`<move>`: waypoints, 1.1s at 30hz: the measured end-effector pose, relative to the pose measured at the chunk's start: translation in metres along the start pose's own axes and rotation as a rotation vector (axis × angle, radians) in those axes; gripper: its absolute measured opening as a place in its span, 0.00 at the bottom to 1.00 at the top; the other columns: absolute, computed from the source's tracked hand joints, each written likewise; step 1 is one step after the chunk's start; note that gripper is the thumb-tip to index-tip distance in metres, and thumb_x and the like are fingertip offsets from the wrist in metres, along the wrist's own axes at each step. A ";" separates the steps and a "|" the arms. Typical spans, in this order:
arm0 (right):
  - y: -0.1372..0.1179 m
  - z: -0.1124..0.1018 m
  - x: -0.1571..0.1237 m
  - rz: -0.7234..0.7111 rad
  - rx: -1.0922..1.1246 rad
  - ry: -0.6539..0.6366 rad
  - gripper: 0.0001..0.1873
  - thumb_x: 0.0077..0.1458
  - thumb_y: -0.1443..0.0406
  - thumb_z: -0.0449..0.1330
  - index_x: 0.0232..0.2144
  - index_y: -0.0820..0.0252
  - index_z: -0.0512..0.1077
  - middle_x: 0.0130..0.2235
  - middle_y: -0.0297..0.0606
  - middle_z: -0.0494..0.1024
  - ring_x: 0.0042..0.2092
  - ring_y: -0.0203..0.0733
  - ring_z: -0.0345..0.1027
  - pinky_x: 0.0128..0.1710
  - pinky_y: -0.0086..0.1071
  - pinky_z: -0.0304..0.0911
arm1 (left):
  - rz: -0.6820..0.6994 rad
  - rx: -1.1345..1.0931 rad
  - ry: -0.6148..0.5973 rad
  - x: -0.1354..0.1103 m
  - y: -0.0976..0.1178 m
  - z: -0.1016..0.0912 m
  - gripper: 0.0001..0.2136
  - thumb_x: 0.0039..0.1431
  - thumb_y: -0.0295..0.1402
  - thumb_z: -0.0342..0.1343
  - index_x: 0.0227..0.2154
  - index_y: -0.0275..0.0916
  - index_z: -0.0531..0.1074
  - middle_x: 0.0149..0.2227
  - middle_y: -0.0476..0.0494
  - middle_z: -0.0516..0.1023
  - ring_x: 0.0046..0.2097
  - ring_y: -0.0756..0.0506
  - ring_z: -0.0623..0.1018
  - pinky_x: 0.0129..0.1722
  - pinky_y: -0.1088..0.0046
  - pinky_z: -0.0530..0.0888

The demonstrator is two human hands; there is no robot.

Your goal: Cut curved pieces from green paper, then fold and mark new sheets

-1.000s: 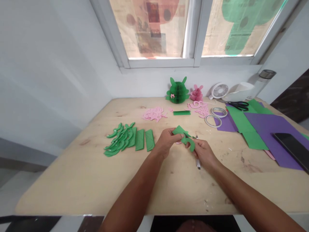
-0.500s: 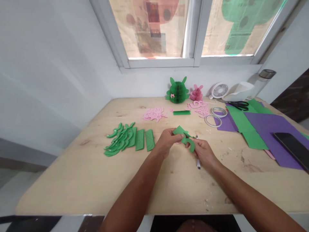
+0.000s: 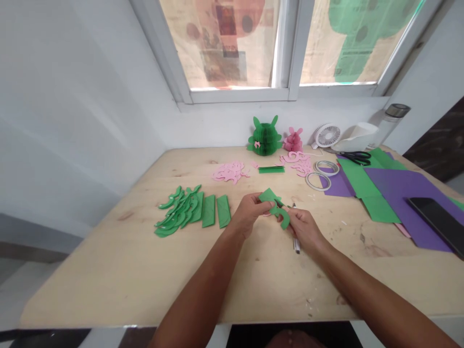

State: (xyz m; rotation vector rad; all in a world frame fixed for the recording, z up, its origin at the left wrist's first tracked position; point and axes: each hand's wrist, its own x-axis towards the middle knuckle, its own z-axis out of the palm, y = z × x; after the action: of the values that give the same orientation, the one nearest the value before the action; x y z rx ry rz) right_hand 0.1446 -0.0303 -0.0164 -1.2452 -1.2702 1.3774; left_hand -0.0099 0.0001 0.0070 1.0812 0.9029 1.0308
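Note:
Above the middle of the wooden table [image 3: 108, 280], both hands meet on a green paper piece [image 3: 270, 195] with a curved cut-out strip [image 3: 284, 218] hanging from it. My left hand [image 3: 248, 212] pinches the flat part of the paper. My right hand [image 3: 304, 229] is closed round a small cutting tool whose tip [image 3: 297, 246] pokes out below the fist, and its fingers touch the curved strip. A row of green cut shapes [image 3: 188, 210] lies to the left of my hands.
Pink cut-outs [image 3: 230, 171] and a green strip [image 3: 271, 169] lie behind my hands. Green [image 3: 264, 136] and pink [image 3: 293, 140] paper figures stand by the wall. Tape rings [image 3: 319, 180], scissors [image 3: 357, 155], a fan [image 3: 327, 135], coloured sheets [image 3: 402, 188] and a phone [image 3: 437, 220] occupy the right side.
The hands stay together on the green paper with hardly any movement. The view has shifted slightly.

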 end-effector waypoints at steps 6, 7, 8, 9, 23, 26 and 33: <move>0.001 0.000 0.000 -0.008 -0.006 0.008 0.28 0.50 0.43 0.55 0.17 0.60 0.64 0.14 0.24 0.50 0.18 0.28 0.39 0.18 0.28 0.34 | -0.017 -0.005 0.022 0.001 -0.002 -0.001 0.11 0.40 0.36 0.64 0.25 0.34 0.77 0.27 0.43 0.77 0.30 0.48 0.73 0.34 0.70 0.69; 0.001 0.000 0.000 -0.013 -0.009 0.007 0.28 0.50 0.43 0.55 0.16 0.59 0.62 0.14 0.24 0.50 0.18 0.28 0.39 0.18 0.28 0.35 | -0.021 -0.006 0.027 0.001 -0.002 -0.001 0.11 0.40 0.36 0.64 0.26 0.34 0.77 0.27 0.43 0.77 0.30 0.47 0.74 0.34 0.69 0.69; 0.001 -0.001 0.000 -0.019 -0.013 0.007 0.29 0.51 0.43 0.55 0.15 0.59 0.60 0.14 0.25 0.51 0.18 0.28 0.39 0.18 0.28 0.35 | -0.025 -0.008 0.032 0.001 -0.002 -0.001 0.11 0.40 0.37 0.64 0.26 0.34 0.77 0.28 0.42 0.77 0.31 0.47 0.74 0.35 0.69 0.70; 0.001 -0.001 0.000 -0.026 -0.017 0.006 0.29 0.51 0.43 0.55 0.14 0.58 0.58 0.14 0.25 0.51 0.18 0.28 0.40 0.18 0.28 0.36 | -0.029 -0.010 0.036 0.001 -0.002 -0.001 0.12 0.40 0.37 0.64 0.27 0.34 0.77 0.29 0.42 0.78 0.32 0.46 0.75 0.36 0.69 0.70; 0.002 0.000 0.001 -0.010 0.012 0.011 0.28 0.51 0.43 0.55 0.15 0.58 0.62 0.11 0.25 0.55 0.15 0.28 0.41 0.15 0.28 0.37 | -0.040 -0.046 0.116 0.000 0.000 0.003 0.11 0.38 0.37 0.65 0.19 0.36 0.70 0.24 0.47 0.75 0.26 0.51 0.72 0.30 0.73 0.71; 0.002 0.001 0.001 -0.009 0.021 0.015 0.27 0.51 0.43 0.55 0.18 0.59 0.64 0.11 0.25 0.55 0.15 0.29 0.41 0.16 0.27 0.37 | -0.037 -0.054 0.132 0.000 0.000 0.004 0.12 0.38 0.37 0.65 0.18 0.36 0.68 0.22 0.48 0.73 0.25 0.52 0.71 0.29 0.74 0.70; 0.002 0.001 0.001 -0.003 0.024 0.014 0.27 0.51 0.43 0.55 0.18 0.59 0.65 0.12 0.25 0.55 0.15 0.29 0.41 0.16 0.27 0.37 | -0.043 -0.053 0.156 -0.001 -0.001 0.005 0.11 0.39 0.37 0.65 0.21 0.35 0.71 0.25 0.46 0.76 0.27 0.51 0.73 0.28 0.75 0.70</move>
State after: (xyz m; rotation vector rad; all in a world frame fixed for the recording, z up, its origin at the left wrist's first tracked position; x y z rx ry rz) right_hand 0.1432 -0.0301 -0.0187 -1.2343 -1.2416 1.3755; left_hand -0.0052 -0.0022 0.0074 0.9433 1.0139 1.1089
